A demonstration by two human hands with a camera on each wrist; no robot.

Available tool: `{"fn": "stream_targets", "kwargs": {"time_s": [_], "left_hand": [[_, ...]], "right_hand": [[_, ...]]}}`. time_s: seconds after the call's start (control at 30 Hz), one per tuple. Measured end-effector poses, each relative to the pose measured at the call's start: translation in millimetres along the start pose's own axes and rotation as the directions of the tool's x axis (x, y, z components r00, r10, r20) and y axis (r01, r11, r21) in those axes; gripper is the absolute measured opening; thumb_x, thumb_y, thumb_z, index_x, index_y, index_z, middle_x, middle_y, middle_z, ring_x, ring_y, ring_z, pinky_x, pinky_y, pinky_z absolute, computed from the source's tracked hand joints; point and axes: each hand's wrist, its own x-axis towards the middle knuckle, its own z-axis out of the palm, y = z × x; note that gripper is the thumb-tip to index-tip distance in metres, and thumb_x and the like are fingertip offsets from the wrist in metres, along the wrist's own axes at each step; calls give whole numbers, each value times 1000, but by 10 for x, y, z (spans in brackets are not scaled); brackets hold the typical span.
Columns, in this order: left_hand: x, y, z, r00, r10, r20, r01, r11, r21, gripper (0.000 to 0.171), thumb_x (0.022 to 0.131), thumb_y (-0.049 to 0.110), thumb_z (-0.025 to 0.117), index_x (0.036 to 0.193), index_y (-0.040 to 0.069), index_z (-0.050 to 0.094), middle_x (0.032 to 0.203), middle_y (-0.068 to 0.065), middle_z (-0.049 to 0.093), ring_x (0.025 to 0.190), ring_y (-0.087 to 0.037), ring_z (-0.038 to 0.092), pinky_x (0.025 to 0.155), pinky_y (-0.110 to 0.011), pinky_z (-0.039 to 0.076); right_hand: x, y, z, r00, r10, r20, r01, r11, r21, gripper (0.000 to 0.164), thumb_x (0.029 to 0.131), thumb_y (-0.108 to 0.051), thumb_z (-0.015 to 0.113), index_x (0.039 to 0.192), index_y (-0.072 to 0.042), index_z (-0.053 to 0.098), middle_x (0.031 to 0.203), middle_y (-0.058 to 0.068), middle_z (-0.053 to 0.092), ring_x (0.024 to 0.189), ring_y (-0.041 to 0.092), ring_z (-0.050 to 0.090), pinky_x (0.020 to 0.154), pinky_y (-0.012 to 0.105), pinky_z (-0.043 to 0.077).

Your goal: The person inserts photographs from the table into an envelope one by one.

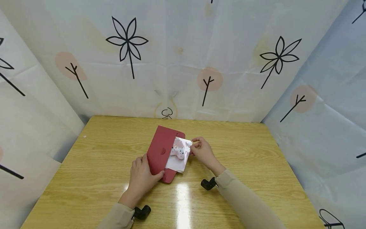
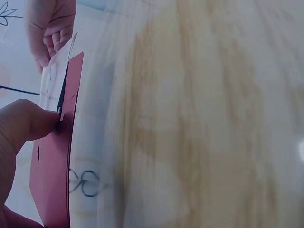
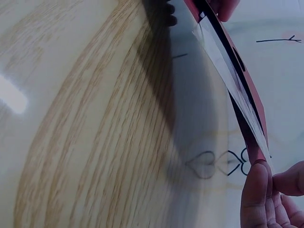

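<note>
A red paper envelope (image 1: 156, 147) is held tilted above the wood-grain table, its open side facing right. Out of that opening sticks a flat white packet (image 1: 174, 164), with a pale spotted bow (image 1: 179, 153) showing on its face. My left hand (image 1: 143, 176) grips the envelope's lower left part, the thumb pressing near the mouth in the left wrist view. At the packet's upper right corner, my right hand (image 1: 203, 153) pinches the white edge between thumb and fingers, as the right wrist view also shows. The packet's other end is hidden inside the envelope.
The wooden table (image 1: 108, 140) runs back to a pale wall sheet (image 1: 171, 44) printed with flowers, and similar sheets stand on both sides. A tiny white scrap (image 1: 84, 136) lies at the back left. Black wrist-worn camera pieces (image 1: 142, 212) jut from both sleeves.
</note>
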Motion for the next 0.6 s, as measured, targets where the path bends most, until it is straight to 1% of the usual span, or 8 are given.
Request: {"fn": "stream_targets", "kwargs": {"time_s": [0.1, 0.27, 0.43, 0.6], "left_hand": [[-3, 6, 0, 1000, 8, -6, -8, 1000, 2, 104, 68, 56, 79, 136, -12, 38, 123, -28, 45, 110, -42, 40, 92, -53, 37], [-7, 15, 3, 999, 25, -26, -25, 1000, 1, 103, 68, 54, 79, 135, -12, 39, 122, -28, 45, 111, -42, 40, 94, -53, 36], [-12, 14, 9, 1000, 30, -8, -30, 1000, 1, 104, 69, 56, 78, 138, -11, 37, 125, -27, 44, 113, -41, 39, 96, -53, 35], [-12, 13, -19, 999, 34, 3, -34, 999, -2, 106, 70, 57, 77, 141, -10, 35, 128, -26, 43, 116, -41, 38, 98, -53, 34]], "right_hand": [[13, -20, 38, 1000, -3, -1, 3, 1000, -17, 33, 90, 0, 56, 122, 3, 51, 92, 20, 62, 81, 41, 66, 74, 47, 55], [34, -66, 108, 1000, -12, 28, 13, 1000, -27, 32, 90, -2, 55, 122, 1, 50, 92, 18, 63, 80, 38, 67, 72, 45, 56], [58, -108, 166, 998, -4, 56, 5, 1000, -13, 31, 93, -4, 55, 123, -1, 49, 93, 18, 62, 77, 34, 66, 71, 43, 56], [56, -184, 206, 998, -3, 55, 4, 1000, -13, 32, 92, -1, 54, 124, 2, 49, 92, 21, 62, 78, 39, 66, 70, 44, 56]]}}
